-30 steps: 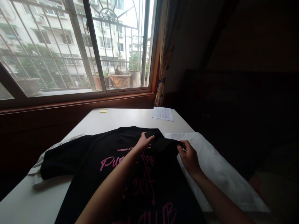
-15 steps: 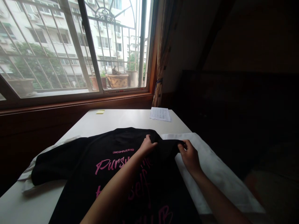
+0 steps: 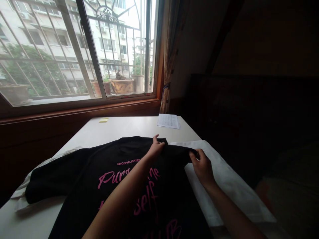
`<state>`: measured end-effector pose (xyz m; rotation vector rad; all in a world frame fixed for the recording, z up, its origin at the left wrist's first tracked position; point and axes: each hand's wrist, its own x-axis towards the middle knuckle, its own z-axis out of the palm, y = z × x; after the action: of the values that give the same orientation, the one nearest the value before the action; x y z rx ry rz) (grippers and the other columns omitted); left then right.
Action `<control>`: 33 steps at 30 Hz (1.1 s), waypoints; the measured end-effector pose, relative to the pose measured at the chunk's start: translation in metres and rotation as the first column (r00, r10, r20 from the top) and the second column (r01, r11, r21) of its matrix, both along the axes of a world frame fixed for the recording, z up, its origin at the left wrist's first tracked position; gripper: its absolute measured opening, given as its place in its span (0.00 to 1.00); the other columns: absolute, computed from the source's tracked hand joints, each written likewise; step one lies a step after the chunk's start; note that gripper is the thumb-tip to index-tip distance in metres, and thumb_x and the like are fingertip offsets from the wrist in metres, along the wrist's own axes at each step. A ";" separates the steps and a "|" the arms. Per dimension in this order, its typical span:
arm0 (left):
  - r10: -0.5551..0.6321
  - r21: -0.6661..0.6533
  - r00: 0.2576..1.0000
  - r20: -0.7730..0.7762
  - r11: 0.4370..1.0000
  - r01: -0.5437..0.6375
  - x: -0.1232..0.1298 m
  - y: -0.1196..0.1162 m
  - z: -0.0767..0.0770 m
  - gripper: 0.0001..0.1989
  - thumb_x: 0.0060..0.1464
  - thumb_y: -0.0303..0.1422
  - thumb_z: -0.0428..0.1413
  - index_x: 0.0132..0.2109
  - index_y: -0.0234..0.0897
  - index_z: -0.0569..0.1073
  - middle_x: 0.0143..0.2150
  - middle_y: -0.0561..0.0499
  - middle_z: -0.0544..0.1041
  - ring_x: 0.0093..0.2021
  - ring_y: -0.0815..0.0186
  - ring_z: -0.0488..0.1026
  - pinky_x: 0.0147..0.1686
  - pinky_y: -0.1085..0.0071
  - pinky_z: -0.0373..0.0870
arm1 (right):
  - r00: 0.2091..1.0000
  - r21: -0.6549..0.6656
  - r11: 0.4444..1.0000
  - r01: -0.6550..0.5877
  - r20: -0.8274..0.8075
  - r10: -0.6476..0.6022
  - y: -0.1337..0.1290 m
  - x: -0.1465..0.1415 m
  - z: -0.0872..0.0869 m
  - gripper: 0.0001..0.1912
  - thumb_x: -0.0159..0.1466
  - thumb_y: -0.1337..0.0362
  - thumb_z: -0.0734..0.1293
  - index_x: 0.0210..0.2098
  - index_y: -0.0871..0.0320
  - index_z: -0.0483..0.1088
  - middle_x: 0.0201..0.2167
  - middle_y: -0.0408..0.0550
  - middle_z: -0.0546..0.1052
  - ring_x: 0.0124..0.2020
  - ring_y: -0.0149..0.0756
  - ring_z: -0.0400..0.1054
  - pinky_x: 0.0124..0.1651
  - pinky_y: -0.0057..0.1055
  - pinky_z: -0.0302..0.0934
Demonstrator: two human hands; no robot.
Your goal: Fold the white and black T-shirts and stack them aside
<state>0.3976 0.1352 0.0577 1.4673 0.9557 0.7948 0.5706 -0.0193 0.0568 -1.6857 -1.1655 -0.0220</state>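
A black shirt [image 3: 174, 199] with pink lettering lies spread on a white table [image 3: 124, 127], its left sleeve stretched out flat. My left hand [image 3: 156, 146] is at the shirt's right shoulder near the collar, its fingers closed on the fabric. Farther right, my right hand [image 3: 202, 165] pinches the end of the right sleeve, which is pulled taut between both hands. White cloth [image 3: 221, 176] lies beneath the shirt on the right, and a pale cloth [image 3: 21, 194] shows under the left sleeve.
Printed papers [image 3: 168, 121] lie at the table's back right edge. A yellow note [image 3: 103, 119] is at the back left. Beyond the table are a barred window with flower pots [image 3: 122, 85] outside and a tied curtain [image 3: 165, 98].
My left hand has moved slightly up toward the shirt's shoulder edge. My right hand still holds the sleeve end. The camera view has shifted slightly.
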 end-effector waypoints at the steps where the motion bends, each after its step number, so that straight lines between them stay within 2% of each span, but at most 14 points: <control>1: 0.012 0.015 1.000 0.009 1.000 -0.012 -0.002 0.005 0.004 0.35 0.65 0.32 0.53 0.72 0.39 0.46 0.44 0.48 0.75 0.35 0.69 0.75 0.35 0.73 0.73 | 1.000 0.014 1.000 -0.023 0.007 0.022 -0.001 -0.002 0.001 0.14 0.67 0.49 0.65 0.38 0.54 0.69 0.33 0.46 0.76 0.35 0.41 0.72 0.38 0.35 0.68; 5: 0.043 0.116 0.998 -0.040 0.993 -0.038 -0.017 0.025 0.016 0.29 0.63 0.32 0.55 0.69 0.41 0.57 0.43 0.49 0.76 0.37 0.67 0.76 0.38 0.72 0.73 | 0.981 0.075 0.980 -0.182 0.088 0.175 -0.007 -0.011 0.004 0.10 0.69 0.55 0.66 0.41 0.54 0.69 0.39 0.47 0.76 0.40 0.40 0.73 0.42 0.35 0.71; 9: 0.049 0.231 0.979 -0.197 0.973 -0.002 -0.035 0.043 0.017 0.23 0.59 0.29 0.58 0.61 0.40 0.69 0.40 0.50 0.76 0.37 0.67 0.75 0.40 0.72 0.72 | 0.885 0.042 0.928 -0.369 0.319 0.338 -0.013 -0.026 0.002 0.03 0.69 0.65 0.65 0.43 0.54 0.68 0.40 0.47 0.74 0.43 0.40 0.71 0.47 0.38 0.69; 14: -0.008 0.337 0.894 -0.448 0.925 0.177 -0.067 0.057 0.006 0.23 0.53 0.23 0.58 0.57 0.40 0.73 0.43 0.49 0.76 0.42 0.64 0.75 0.43 0.70 0.73 | 0.704 -0.163 0.854 -0.494 0.502 0.502 -0.016 -0.050 -0.012 0.09 0.66 0.74 0.65 0.42 0.55 0.67 0.39 0.48 0.74 0.42 0.41 0.69 0.48 0.40 0.67; 18: -0.040 0.382 0.781 -0.624 0.856 0.349 -0.094 0.060 -0.004 0.29 0.48 0.21 0.60 0.57 0.44 0.75 0.50 0.47 0.73 0.45 0.61 0.75 0.45 0.67 0.74 | 0.530 -0.422 0.767 -0.483 0.557 0.640 -0.014 -0.063 -0.021 0.09 0.63 0.75 0.66 0.40 0.56 0.71 0.39 0.48 0.76 0.43 0.42 0.68 0.47 0.40 0.65; 20: -0.038 0.405 0.729 -0.684 0.811 0.422 -0.101 0.057 -0.006 0.30 0.46 0.21 0.60 0.57 0.46 0.76 0.53 0.46 0.73 0.46 0.58 0.75 0.46 0.64 0.75 | 0.483 -0.494 0.723 -0.483 0.538 0.690 -0.013 -0.065 -0.023 0.07 0.64 0.73 0.67 0.40 0.55 0.72 0.40 0.47 0.76 0.43 0.41 0.68 0.47 0.39 0.65; 22: 0.000 0.459 0.704 -0.711 0.758 0.463 -0.099 0.051 -0.007 0.29 0.49 0.21 0.59 0.58 0.46 0.75 0.58 0.43 0.71 0.54 0.52 0.73 0.51 0.57 0.73 | 0.483 -0.502 0.705 -0.501 0.514 0.709 -0.012 -0.064 -0.024 0.07 0.65 0.72 0.67 0.40 0.56 0.73 0.40 0.47 0.76 0.43 0.40 0.68 0.48 0.38 0.65; 24: 0.033 0.528 0.706 -0.708 0.689 0.496 -0.087 0.042 -0.009 0.29 0.54 0.23 0.55 0.63 0.44 0.72 0.66 0.41 0.66 0.64 0.48 0.65 0.61 0.51 0.66 | 0.492 -0.484 0.698 -0.527 0.496 0.715 -0.013 -0.063 -0.024 0.06 0.65 0.72 0.67 0.40 0.56 0.73 0.40 0.47 0.76 0.43 0.39 0.68 0.48 0.37 0.65; 26: 0.027 0.577 0.714 -0.699 0.611 0.542 -0.069 0.032 -0.013 0.28 0.61 0.27 0.52 0.67 0.44 0.67 0.72 0.43 0.59 0.72 0.50 0.54 0.69 0.49 0.53 | 0.490 -0.470 0.691 -0.549 0.488 0.722 -0.013 -0.061 -0.024 0.06 0.66 0.71 0.67 0.41 0.56 0.74 0.40 0.47 0.76 0.43 0.39 0.67 0.49 0.37 0.64; 28: 0.000 0.593 0.711 -0.703 0.552 0.586 -0.049 0.025 -0.022 0.27 0.65 0.33 0.51 0.69 0.45 0.63 0.75 0.48 0.55 0.75 0.54 0.47 0.73 0.51 0.43 | 0.482 -0.472 0.684 -0.556 0.488 0.728 -0.014 -0.061 -0.024 0.06 0.67 0.70 0.66 0.41 0.55 0.74 0.40 0.47 0.76 0.43 0.39 0.67 0.49 0.37 0.64; 30: -0.009 0.586 0.700 -0.714 0.541 0.604 -0.031 0.023 -0.034 0.27 0.68 0.38 0.50 0.71 0.45 0.59 0.76 0.49 0.54 0.76 0.54 0.44 0.73 0.48 0.42 | 0.476 -0.485 0.681 -0.549 0.488 0.731 -0.015 -0.062 -0.024 0.07 0.66 0.70 0.66 0.42 0.55 0.74 0.41 0.47 0.76 0.44 0.40 0.68 0.49 0.38 0.64; 33: 0.006 0.553 0.678 -0.735 0.582 0.596 -0.014 0.031 -0.051 0.30 0.69 0.43 0.48 0.73 0.44 0.55 0.76 0.44 0.54 0.76 0.50 0.47 0.71 0.42 0.45 | 0.470 -0.502 0.673 -0.543 0.482 0.739 -0.018 -0.063 -0.025 0.07 0.66 0.70 0.66 0.41 0.55 0.75 0.40 0.47 0.77 0.43 0.40 0.68 0.48 0.37 0.65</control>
<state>0.3837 0.1658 0.0066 2.7633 0.8218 0.3480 0.5075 -0.0375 0.0322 -1.3605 -2.4367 0.0361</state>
